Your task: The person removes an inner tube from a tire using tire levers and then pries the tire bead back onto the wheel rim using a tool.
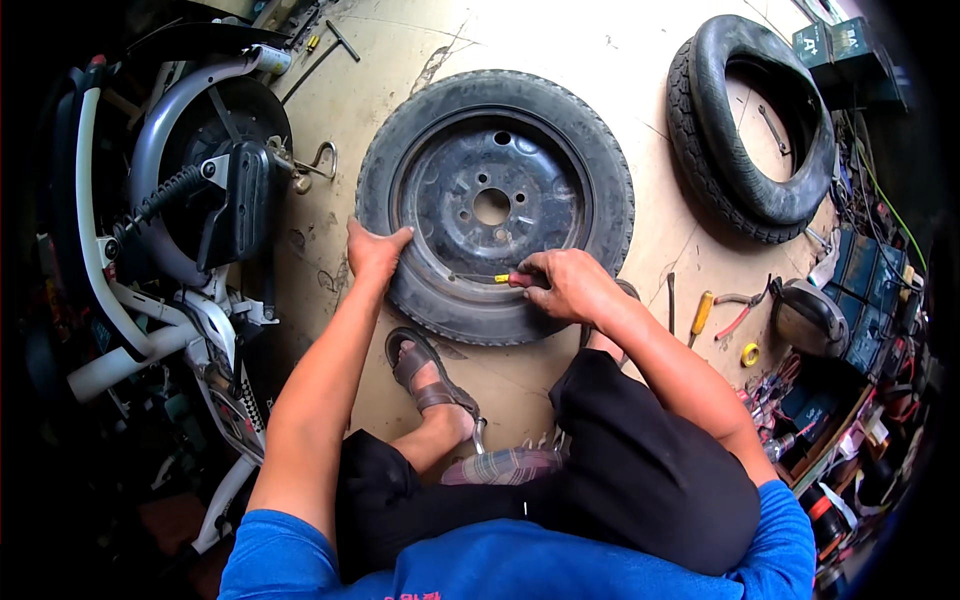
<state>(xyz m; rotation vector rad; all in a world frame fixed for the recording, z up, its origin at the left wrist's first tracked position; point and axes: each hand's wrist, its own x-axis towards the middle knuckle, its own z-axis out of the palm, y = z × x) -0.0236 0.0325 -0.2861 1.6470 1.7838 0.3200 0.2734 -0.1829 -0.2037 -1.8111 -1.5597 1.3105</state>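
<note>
A black tyre point(590, 160) on a dark steel wheel rim point(505, 170) lies flat on the floor before me. My left hand point(375, 250) grips the tyre's left edge, thumb on the sidewall and fingers hidden round the side. My right hand point(565, 285) holds a red-and-yellow screwdriver point(515, 279) over the lower part of the tyre, its thin shaft pointing left toward the rim's lip.
Motorbike parts point(235, 200) crowd the left. A loose tyre and tube point(705, 140) lie upper right. Yellow-handled tool point(700, 316), pliers point(748, 300), tape roll point(750, 354) and batteries point(870, 290) sit right. My sandalled foot point(425, 380) is below the wheel.
</note>
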